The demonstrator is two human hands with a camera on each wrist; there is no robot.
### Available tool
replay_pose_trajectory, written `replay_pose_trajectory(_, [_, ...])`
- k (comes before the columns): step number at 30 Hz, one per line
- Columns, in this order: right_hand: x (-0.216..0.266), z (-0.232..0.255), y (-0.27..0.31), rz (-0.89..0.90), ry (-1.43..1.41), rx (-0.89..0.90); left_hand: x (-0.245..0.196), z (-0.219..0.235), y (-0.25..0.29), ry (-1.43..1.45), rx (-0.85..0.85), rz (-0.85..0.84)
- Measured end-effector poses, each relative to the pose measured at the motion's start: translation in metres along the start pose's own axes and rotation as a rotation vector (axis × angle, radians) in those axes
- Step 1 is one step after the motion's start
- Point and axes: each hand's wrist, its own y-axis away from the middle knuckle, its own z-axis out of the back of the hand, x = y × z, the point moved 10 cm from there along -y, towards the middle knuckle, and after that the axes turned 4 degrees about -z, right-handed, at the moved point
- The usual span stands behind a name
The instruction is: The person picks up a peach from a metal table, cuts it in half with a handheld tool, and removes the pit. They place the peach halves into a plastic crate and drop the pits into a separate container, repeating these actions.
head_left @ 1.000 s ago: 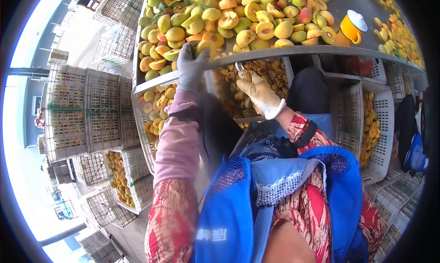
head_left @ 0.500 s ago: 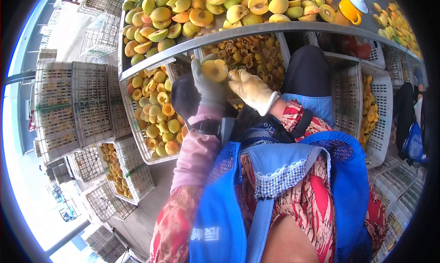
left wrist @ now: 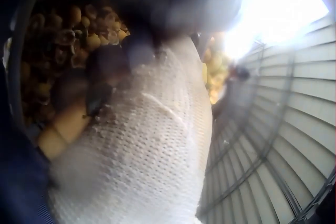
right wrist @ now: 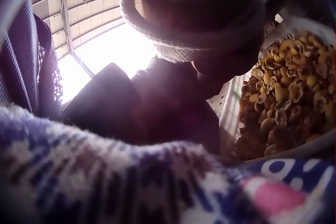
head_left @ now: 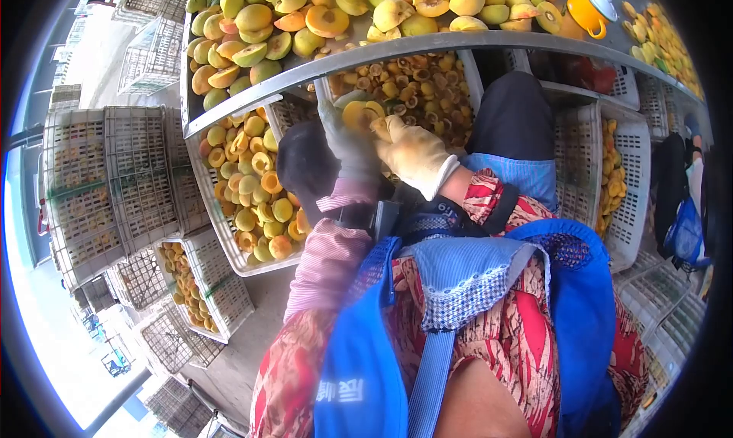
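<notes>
My left hand (head_left: 347,144), in a grey glove, holds a yellow peach half (head_left: 357,116) over the crate of pits and scraps (head_left: 405,83). Close against it is my right hand (head_left: 416,154) in a cream glove, fingers curled at the peach's right edge. It grips a small metal loop tool, now mostly hidden by the fingers and fruit. White knit glove fabric (left wrist: 152,140) fills the middle of the left wrist view. The right wrist view shows a dark glove cuff (right wrist: 173,45), with the hand in shadow.
A metal-edged table (head_left: 343,54) ahead bears heaped peaches (head_left: 321,22) and a yellow mug (head_left: 588,10). A crate of peach halves (head_left: 256,201) stands at left below it, another crate (head_left: 630,186) at right. Stacked crates (head_left: 114,186) line the far left.
My left hand has come from the heap on the table down towards my lap with a peach half. My right hand has met it there and shifted slightly left.
</notes>
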Motion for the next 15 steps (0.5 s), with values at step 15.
replay_pose_trajectory(15, [-0.014, -0.016, -0.011, 0.031, -0.09, 0.211, 0.019, -0.008, 0.003, 0.028, 0.13, 0.157])
